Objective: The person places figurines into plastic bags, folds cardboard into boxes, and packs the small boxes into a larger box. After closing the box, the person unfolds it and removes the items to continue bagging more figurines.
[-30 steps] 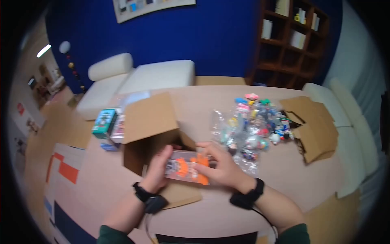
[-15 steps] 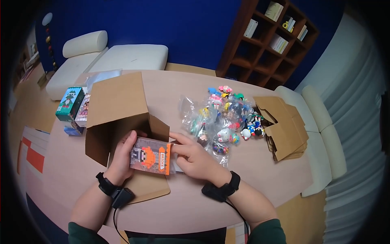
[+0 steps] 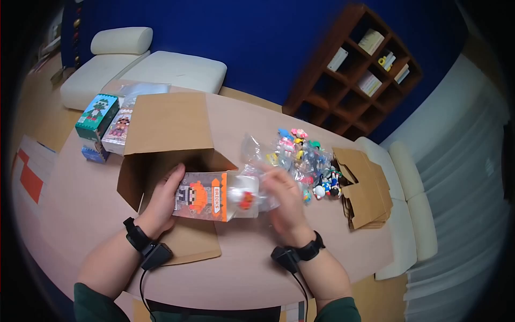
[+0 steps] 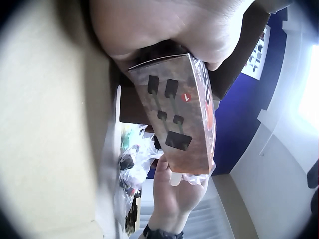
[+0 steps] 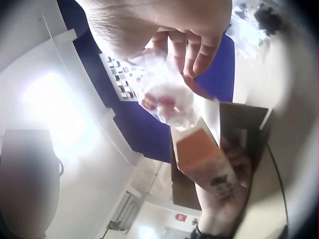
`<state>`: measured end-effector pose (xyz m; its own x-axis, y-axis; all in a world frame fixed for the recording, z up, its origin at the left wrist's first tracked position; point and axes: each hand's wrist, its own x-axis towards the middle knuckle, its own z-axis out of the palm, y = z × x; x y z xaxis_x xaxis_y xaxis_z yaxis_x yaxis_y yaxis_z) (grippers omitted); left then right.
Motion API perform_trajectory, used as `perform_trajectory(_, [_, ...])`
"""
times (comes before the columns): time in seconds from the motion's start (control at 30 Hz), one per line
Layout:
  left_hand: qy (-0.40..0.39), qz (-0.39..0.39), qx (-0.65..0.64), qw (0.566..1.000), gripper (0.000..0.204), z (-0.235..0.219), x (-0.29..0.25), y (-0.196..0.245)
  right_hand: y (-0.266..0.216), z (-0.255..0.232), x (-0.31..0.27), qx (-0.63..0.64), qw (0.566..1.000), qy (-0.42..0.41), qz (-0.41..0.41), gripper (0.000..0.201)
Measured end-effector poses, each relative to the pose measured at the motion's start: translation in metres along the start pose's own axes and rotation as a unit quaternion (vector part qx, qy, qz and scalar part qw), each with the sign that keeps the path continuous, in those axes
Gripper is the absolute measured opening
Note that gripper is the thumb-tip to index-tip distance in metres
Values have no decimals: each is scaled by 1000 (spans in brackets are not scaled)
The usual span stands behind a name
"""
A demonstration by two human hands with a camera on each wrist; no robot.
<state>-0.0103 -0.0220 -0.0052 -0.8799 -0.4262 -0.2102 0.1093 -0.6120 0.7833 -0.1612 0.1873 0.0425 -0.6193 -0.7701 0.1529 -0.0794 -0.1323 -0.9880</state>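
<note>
My left hand [image 3: 160,201] grips the closed end of a small printed box [image 3: 201,197] with an orange figure and the word BRICKS. From the box's right end a clear plastic bag [image 3: 245,198] with something red and white in it sticks out. My right hand [image 3: 284,201], blurred, pinches that bag; in the right wrist view the bag [image 5: 167,102] hangs from the fingers beside the box's orange flap [image 5: 197,147]. The left wrist view shows the box's side [image 4: 169,114] under the left hand.
An open cardboard box [image 3: 171,123] stands behind the left hand. Small boxes, one green [image 3: 97,115], lie at the left. Bagged toy figures [image 3: 300,161] are heaped at the right, beside flattened cardboard [image 3: 365,188]. A white sofa [image 3: 177,70] is beyond the table.
The right hand has moved right from the box's end, and the clear bag now sticks out of the box. The left hand still holds the box. The head view has shifted.
</note>
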Motion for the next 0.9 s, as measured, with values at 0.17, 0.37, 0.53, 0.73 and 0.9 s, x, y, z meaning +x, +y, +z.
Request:
perform_trajectory(0.17, [-6,6,-20,1000,33,-9,7,-9,-20,-40,11,183,959,212,-31,5])
perform_trajectory(0.37, [-19,29,15,999,33,-5,8,-11,-8,-54,19,-99,965,229,-86,8])
perform_trajectory(0.53, [-19,32,28,999,37,-9,9,-12,-23,-44,19,49,959,266,-90,12])
perform_trajectory(0.73, [-24,23,30,999,40,-4,8,-9,-23,-45,26,-178,897,331,-231,23])
perform_trajectory(0.9, [-21,21,28,999,40,-3,7,-9,-57,0,-9,-334,931,43,-142,20])
